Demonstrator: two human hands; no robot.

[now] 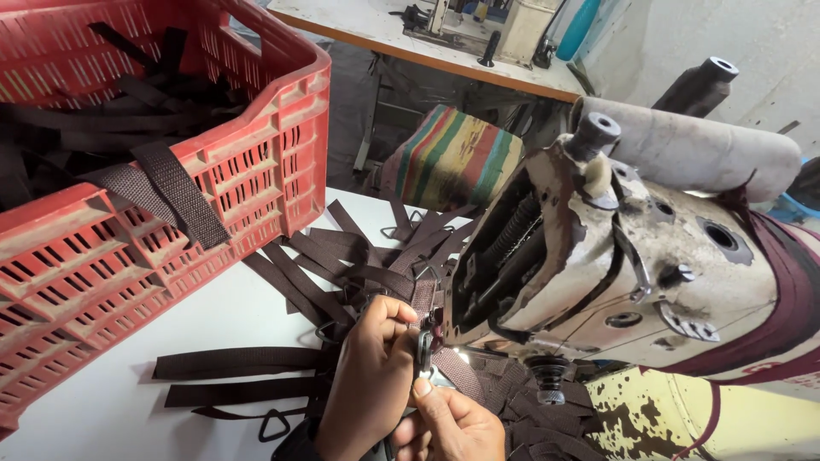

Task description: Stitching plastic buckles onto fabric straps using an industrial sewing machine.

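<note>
Fingers [401, 329] of both hands pinched on a brown strap [424, 300]; red crate [256, 162] full of straps [162, 183].

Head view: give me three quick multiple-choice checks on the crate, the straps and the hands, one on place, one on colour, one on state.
1. Where does the red crate stand?
A. Left of the sewing machine
B. On the striped cushion
C. Right of the machine

2. What colour are the loose straps on the white table?
A. Yellow
B. Dark brown
C. Blue

3. What are the left hand and right hand doing?
A. Resting flat, apart
B. Both inside the crate
C. Pinching a strap piece together by the machine's needle end

Answers: 1 A, the crate fills the upper left; 2 B, all the straps look dark brown; 3 C, the fingers of both hands meet on the strap.
</note>
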